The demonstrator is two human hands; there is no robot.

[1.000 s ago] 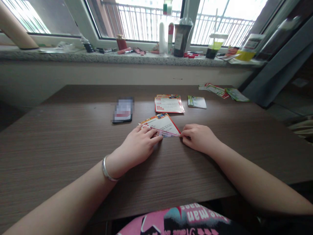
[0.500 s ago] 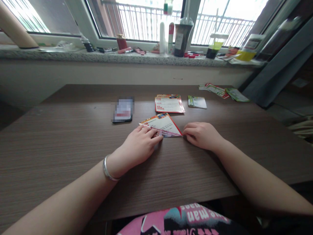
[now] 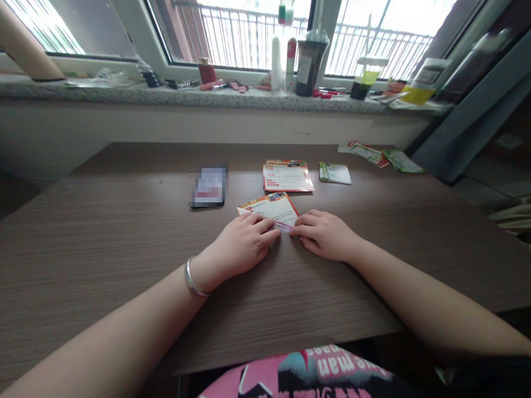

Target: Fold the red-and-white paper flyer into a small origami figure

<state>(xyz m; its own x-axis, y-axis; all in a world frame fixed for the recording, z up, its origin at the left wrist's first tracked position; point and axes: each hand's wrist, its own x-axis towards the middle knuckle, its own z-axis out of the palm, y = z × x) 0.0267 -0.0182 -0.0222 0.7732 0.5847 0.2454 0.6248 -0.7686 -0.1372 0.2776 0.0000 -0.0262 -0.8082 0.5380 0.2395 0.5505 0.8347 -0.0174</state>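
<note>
A printed sheet of paper with an orange-red border lies on the table in front of me, its near edge folded up into a narrow pink strip. Over the left part of that fold rests my left hand, fingers closed together on the paper, a silver bangle at the wrist. My right hand has its bent fingers and thumb on the right end of the strip, covering that corner. The fingertips of both hands are close together, with a short piece of fold showing between them.
Behind the sheet lies a stack of similar printed sheets. To its right is a smaller stack of green-edged cards, with more scattered cards at the back right. A phone lies left. Cups and bottles line the windowsill.
My right hand has moved left from the sheet's right corner onto the folded strip. My left hand has shifted slightly right along the fold.
</note>
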